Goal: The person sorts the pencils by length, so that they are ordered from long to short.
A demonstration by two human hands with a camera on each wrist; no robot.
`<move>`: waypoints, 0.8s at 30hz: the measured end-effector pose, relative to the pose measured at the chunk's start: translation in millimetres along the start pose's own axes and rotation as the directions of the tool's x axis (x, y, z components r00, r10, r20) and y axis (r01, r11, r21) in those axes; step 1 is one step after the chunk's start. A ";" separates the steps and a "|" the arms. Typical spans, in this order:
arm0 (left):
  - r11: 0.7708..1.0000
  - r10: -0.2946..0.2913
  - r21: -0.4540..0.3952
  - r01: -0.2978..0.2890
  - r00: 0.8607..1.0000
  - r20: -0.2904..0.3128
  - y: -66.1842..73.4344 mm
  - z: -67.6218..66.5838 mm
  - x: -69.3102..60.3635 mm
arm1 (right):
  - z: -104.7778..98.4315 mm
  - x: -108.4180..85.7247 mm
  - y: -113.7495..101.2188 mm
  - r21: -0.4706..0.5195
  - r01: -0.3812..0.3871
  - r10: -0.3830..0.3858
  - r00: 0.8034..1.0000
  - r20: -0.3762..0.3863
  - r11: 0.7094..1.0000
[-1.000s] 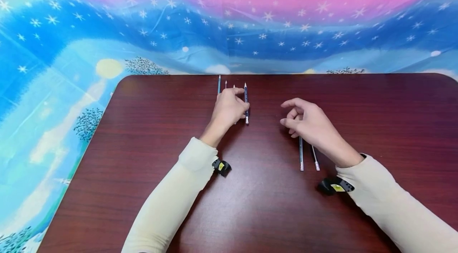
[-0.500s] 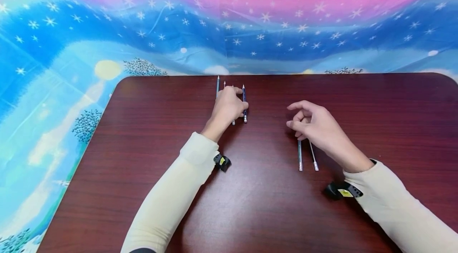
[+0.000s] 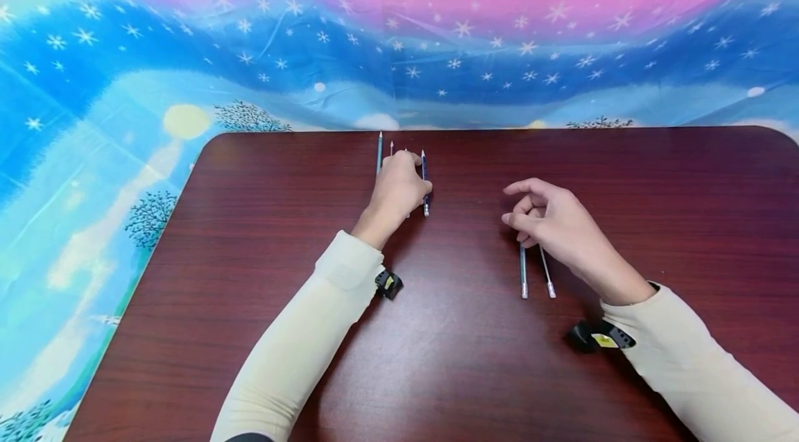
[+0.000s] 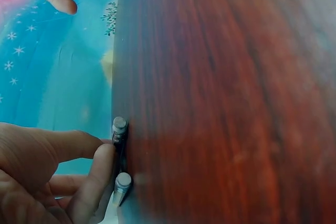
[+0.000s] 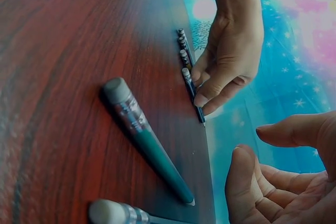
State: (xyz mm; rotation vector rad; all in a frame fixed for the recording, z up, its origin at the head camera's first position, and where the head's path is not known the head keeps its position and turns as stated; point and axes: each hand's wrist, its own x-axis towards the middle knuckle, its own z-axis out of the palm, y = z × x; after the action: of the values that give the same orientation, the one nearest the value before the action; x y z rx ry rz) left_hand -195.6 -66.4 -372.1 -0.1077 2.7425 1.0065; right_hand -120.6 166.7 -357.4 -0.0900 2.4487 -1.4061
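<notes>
My left hand (image 3: 399, 185) pinches a dark blue pencil (image 3: 426, 202) between thumb and fingers. This pencil lies on the table at the right end of a row. Beside it are more pencils, partly hidden under the hand; a light blue pencil (image 3: 379, 150) forms the row's left end. In the left wrist view two eraser ends show, one a metal-banded eraser (image 4: 119, 124) by the fingertips. My right hand (image 3: 555, 220) hovers with loosely bent fingers, holding nothing. Below it lie a green pencil (image 5: 160, 163) and a second pencil (image 3: 547, 272), eraser ends toward me.
The dark red-brown wooden table (image 3: 462, 359) has rounded far corners. Behind it hangs a pink and blue cloth (image 3: 399, 32) with snowflakes. Black wrist cameras sit at both cuffs, the right camera (image 3: 589, 336) low over the tabletop.
The dark blue pencil has shifted slightly left, toward the row, with my left hand on it. My right hand has drawn a little to the right and toward me.
</notes>
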 end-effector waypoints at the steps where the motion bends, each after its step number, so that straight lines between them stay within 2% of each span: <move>1: 1.000 0.007 0.012 -0.007 1.000 -0.005 0.1 -0.2 -0.2 | -0.1 -0.3 0.2 0.001 -0.001 0.001 1.000 -0.001 1.000; 6: 0.999 0.020 0.049 -0.019 1.000 -0.023 0.1 -0.7 -1.4 | -1.4 -0.9 2.5 0.008 0.007 -0.007 1.000 -0.008 1.000; 17: 0.999 -0.005 0.043 0.005 1.000 -0.015 0.8 -0.8 -2.2 | -5.3 -2.2 7.7 0.022 0.001 -0.001 1.000 -0.023 1.000; 24: 0.997 0.009 0.073 -0.006 1.000 -0.030 0.8 -0.8 -2.6 | -7.5 -2.3 9.2 0.046 -0.001 0.002 1.000 -0.023 0.999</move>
State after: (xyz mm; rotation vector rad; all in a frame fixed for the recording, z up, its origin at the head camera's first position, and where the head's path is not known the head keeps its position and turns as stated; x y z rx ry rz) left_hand -193.3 -66.3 -370.4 -0.1015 2.8050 0.9132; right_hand -119.7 178.1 -361.2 -0.0619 2.4324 -1.4702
